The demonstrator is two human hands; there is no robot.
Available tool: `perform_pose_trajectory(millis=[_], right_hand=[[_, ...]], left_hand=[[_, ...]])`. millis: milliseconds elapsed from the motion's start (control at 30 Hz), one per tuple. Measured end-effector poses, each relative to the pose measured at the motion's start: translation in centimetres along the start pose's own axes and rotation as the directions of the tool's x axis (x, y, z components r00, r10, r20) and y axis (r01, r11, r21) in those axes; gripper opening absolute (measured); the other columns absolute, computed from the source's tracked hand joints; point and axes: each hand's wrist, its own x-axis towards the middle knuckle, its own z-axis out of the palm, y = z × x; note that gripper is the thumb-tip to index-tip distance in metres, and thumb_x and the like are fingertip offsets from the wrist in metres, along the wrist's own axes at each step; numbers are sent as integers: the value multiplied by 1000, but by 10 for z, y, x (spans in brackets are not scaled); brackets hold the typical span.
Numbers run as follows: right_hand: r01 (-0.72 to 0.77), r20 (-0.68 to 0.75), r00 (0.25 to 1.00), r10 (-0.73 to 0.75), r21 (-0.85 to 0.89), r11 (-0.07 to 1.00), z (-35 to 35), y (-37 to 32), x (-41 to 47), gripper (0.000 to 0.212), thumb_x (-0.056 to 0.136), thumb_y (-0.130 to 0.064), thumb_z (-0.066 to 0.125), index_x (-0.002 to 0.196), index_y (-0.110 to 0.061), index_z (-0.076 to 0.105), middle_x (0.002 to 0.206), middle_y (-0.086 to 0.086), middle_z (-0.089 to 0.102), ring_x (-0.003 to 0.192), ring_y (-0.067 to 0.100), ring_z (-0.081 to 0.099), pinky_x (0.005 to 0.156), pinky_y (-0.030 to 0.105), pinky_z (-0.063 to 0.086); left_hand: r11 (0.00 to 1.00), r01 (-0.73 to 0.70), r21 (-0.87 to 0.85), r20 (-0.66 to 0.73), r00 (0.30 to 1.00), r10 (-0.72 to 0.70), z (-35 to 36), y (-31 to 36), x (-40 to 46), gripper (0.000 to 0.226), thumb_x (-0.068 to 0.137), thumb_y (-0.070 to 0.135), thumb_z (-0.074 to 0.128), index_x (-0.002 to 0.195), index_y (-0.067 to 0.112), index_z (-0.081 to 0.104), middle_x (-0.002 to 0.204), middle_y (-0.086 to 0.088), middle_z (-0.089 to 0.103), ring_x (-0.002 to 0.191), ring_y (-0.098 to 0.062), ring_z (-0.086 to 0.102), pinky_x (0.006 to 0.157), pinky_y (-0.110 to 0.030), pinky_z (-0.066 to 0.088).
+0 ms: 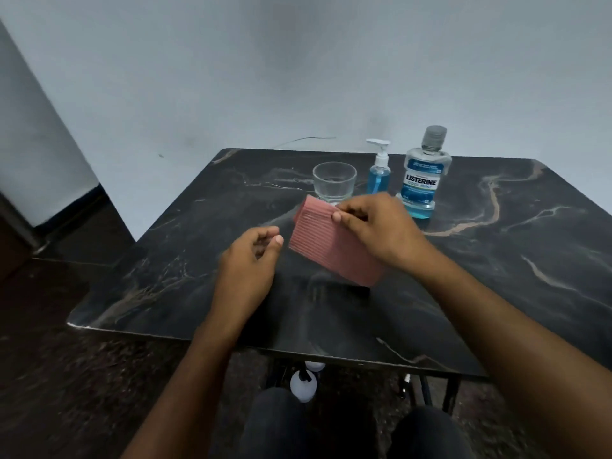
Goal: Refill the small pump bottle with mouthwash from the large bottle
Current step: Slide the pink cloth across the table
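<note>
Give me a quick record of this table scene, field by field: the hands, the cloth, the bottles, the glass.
right hand: pinches the pink cloth's top edge, lifting it
left hand: fingers loosely curled, holding nothing, beside the cloth
pink cloth: ribbed, raised off the table
small pump bottle: upright, blue liquid, pump on
large bottle: upright, capped
glass: upright, behind the cloth

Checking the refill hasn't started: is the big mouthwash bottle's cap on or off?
On. The large mouthwash bottle stands upright on the table with its grey cap seated on the neck; neither hand touches it.
</note>
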Motion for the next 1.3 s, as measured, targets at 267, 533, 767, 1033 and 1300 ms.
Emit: perform_pose_trajectory(millis=[267, 533, 767, 1033, 1300], right_hand=[[107, 42, 994, -104, -67, 992, 55, -14, 104, 18, 95, -20, 63, 96, -11, 78, 89, 4, 75, 85, 17, 66, 70, 23, 38], [405, 107, 892, -440, -622, 670, 105, -17, 140, 28, 96, -28, 50, 111, -14, 68, 118, 8, 53, 113, 29, 48, 83, 41, 41], [385, 204, 923, -328, -533, 754, 139, -8, 114, 23, 96, -21, 50, 111, -15, 67, 114, 5, 50, 110, 26, 46, 81, 37, 38], [499, 353, 842, -409, -218, 839, 119, 9, 110, 27, 94, -4, 53, 114, -2, 71, 110, 13, 70, 106, 25, 60, 95, 33, 45], [401, 284, 903, -324, -280, 872, 105, -1, 86, 49, 100, -19, 50, 146, -5, 43, 150, 13, 46, 139, 29, 41, 113, 39, 33]], left_hand=[[1000, 6, 29, -67, 998, -4, -19, -5, 28, 24, 97, 25, 68, 121, 28, 69, 110, 15, 71, 90, 1, 67, 73, -9, 45], [999, 42, -12, -75, 996, -43, -19, -15, 28, 26, 97, 18, 67, 122, 25, 69, 113, 9, 72, 94, -2, 69, 78, -7, 45], [999, 31, -13, -87, 996, -32, -14, -17, 30, 28, 95, 17, 68, 122, 27, 68, 111, 14, 71, 92, 12, 65, 74, 2, 43], [999, 28, -33, -74, 997, -30, -4, -15, 27, 28, 96, 13, 67, 122, 24, 69, 112, 9, 72, 96, 0, 68, 81, -7, 47], [990, -137, 26, -147, 979, 139, -1, -1, 21, 42, 87, -9, 59, 111, 23, 72, 110, 9, 71, 96, 0, 66, 80, -5, 48]])
